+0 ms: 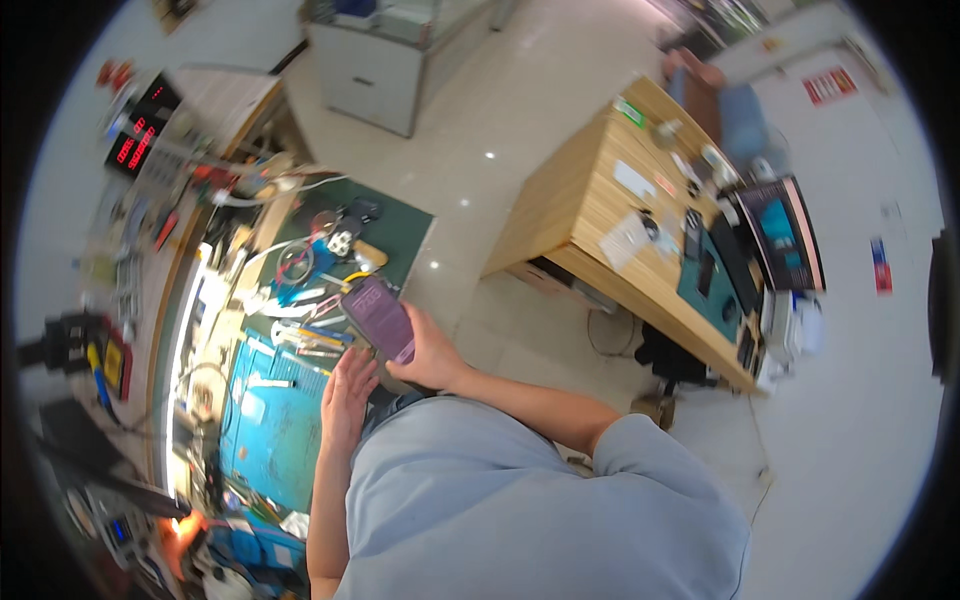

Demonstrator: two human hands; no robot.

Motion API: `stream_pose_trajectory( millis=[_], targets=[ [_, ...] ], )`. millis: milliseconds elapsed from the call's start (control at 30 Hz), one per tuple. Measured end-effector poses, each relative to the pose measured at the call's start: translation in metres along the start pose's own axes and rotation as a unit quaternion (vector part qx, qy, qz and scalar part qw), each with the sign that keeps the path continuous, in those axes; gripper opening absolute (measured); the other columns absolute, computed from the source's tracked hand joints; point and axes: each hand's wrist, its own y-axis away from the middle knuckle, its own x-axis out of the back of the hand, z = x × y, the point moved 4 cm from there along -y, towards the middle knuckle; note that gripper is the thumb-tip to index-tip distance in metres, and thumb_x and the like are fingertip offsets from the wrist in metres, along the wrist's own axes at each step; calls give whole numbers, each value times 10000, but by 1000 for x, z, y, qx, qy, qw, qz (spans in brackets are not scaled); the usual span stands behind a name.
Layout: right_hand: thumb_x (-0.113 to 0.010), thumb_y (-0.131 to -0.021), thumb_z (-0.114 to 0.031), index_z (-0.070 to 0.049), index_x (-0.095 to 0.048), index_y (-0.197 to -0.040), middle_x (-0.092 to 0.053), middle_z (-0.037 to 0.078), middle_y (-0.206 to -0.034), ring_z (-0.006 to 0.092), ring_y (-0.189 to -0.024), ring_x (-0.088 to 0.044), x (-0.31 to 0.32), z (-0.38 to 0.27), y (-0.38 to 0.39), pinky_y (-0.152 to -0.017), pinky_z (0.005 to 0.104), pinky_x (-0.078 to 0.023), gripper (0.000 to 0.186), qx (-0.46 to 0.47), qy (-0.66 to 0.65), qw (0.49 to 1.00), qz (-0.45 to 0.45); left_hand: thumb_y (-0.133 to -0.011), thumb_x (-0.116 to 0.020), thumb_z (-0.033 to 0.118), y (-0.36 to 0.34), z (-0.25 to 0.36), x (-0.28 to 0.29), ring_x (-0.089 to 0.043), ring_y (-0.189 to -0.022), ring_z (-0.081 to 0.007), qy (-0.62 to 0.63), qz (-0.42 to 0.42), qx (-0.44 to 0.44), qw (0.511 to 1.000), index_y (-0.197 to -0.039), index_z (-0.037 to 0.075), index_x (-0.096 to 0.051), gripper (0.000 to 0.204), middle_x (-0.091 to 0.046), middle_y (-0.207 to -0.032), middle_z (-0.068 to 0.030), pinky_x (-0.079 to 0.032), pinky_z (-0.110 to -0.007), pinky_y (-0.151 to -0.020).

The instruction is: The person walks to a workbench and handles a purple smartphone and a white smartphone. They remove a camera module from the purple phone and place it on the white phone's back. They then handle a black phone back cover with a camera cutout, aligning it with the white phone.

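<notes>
A smartphone [378, 315] with a lit purple screen is held in my right hand [430, 355], at the near edge of the workbench. My fingers wrap its right side and lower end, and its screen faces up. Just left of the phone's lower end is my left hand [348, 388], fingers stretched out and nothing in it. Beneath and beyond that hand lies a blue work mat [280, 430]. Several slim hand tools [305, 338], among them tweezers or screwdrivers, lie in a row left of the phone.
A dark green mat [395, 225] with cables and small parts covers the bench's far end. A bright light strip [180, 370] runs along the bench's left side, near instruments with red digits [135, 145]. To the right stands a wooden desk [545, 190] with a monitor [785, 235].
</notes>
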Motion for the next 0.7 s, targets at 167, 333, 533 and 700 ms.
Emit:
stream_pose_trajectory(
  millis=[167,333,533,700],
  targets=[
    [-784,-687,-251,70,-246,-1406,-440,261,-1312,372,-1224,-471,38,9,28,-1035,420,-385,954,-88,-71,983,141,-988,-506,102,-14,-37,-68,-534,-1209,-212,-199,-243,51,948,-1415,-14,-368,463,-511,-1347,-132,-451,-338,-998],
    [-768,-708,-230,82,-227,-1394,-385,277,-1330,385,-1231,-447,81,30,57,-1036,421,-381,928,-160,-135,939,274,-955,-542,67,-33,-57,-128,-671,-894,-149,-396,-218,11,892,-1070,-66,-631,198,-694,-940,-85,-539,-301,-813],
    [-764,-720,-250,68,-198,-1416,-418,257,-1301,345,-1213,-461,160,72,66,-1006,405,-403,952,-186,-129,913,340,-946,-543,80,-67,-98,-213,-711,-721,-168,-587,-246,-38,771,-950,-52,-665,180,-713,-782,-110,-570,-296,-674],
    [-769,-678,-245,68,-250,-1395,-431,274,-1282,367,-1185,-476,267,148,61,-995,418,-410,939,-222,-127,872,418,-950,-541,95,-108,-165,-303,-719,-737,-191,-593,-294,-32,749,-963,-48,-670,193,-719,-822,-126,-568,-297,-670]
  ],
)
